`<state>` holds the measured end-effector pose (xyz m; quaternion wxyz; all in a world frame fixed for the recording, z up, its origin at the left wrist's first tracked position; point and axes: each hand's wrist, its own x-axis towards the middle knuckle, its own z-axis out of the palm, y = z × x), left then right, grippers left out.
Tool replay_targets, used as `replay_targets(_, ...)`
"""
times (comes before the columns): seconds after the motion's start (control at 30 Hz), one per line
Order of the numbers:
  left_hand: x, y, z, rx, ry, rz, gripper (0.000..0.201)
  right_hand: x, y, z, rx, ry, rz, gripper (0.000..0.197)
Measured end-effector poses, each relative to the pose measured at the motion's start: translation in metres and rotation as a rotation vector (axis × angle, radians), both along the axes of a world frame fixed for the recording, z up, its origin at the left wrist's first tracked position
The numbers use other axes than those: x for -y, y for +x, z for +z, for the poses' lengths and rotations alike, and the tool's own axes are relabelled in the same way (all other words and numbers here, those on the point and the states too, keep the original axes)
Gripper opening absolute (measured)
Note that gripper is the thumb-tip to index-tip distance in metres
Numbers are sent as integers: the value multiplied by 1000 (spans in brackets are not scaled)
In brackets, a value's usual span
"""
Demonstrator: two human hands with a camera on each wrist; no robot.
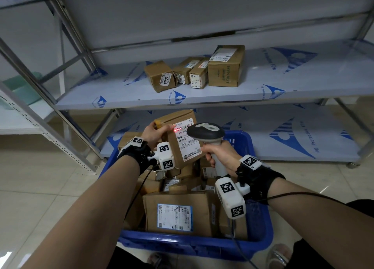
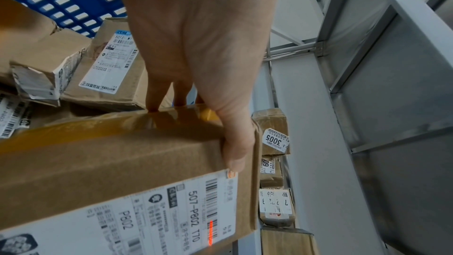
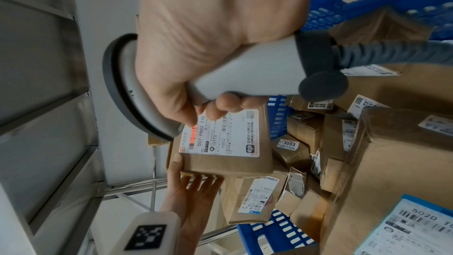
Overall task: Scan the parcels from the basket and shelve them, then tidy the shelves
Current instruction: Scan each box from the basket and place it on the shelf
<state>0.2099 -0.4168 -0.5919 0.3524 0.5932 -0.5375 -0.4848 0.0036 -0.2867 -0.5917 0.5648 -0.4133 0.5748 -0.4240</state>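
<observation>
My left hand [image 1: 154,134] grips a brown cardboard parcel [image 1: 183,140] by its far end, thumb on the labelled face, fingers behind, lifting it above the blue basket [image 1: 261,234]. In the left wrist view the thumb [image 2: 236,150] lies beside the white label [image 2: 171,218] marked 507-P802. My right hand [image 1: 219,155] grips a grey handheld barcode scanner [image 1: 207,132] by its handle. A red scan line [image 1: 178,129] falls on the label's barcode, also visible as the red line [image 3: 193,134] in the right wrist view. The basket holds several more parcels, a large box [image 1: 178,214] nearest.
A metal rack stands ahead; its middle shelf [image 1: 121,94] carries several brown boxes [image 1: 224,66] in a row, one tagged 3005 [image 1: 159,76]. The bottom shelf [image 1: 283,135] lies behind the basket. A rack upright [image 1: 52,111] slants at left. Tiled floor surrounds the basket.
</observation>
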Motion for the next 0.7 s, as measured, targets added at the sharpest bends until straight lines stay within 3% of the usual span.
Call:
replay_targets(0.13, 0, 1, 0, 0, 2, 2, 42, 2, 0, 0, -8, 0, -6, 10)
replay_targets(0.53, 1, -1, -2, -8, 22, 12, 45, 2, -1, -4, 24, 14, -41, 16)
replay_targets(0.7, 2, 1, -3, 14, 27, 11, 48, 3, -1, -3, 24, 20, -32, 8)
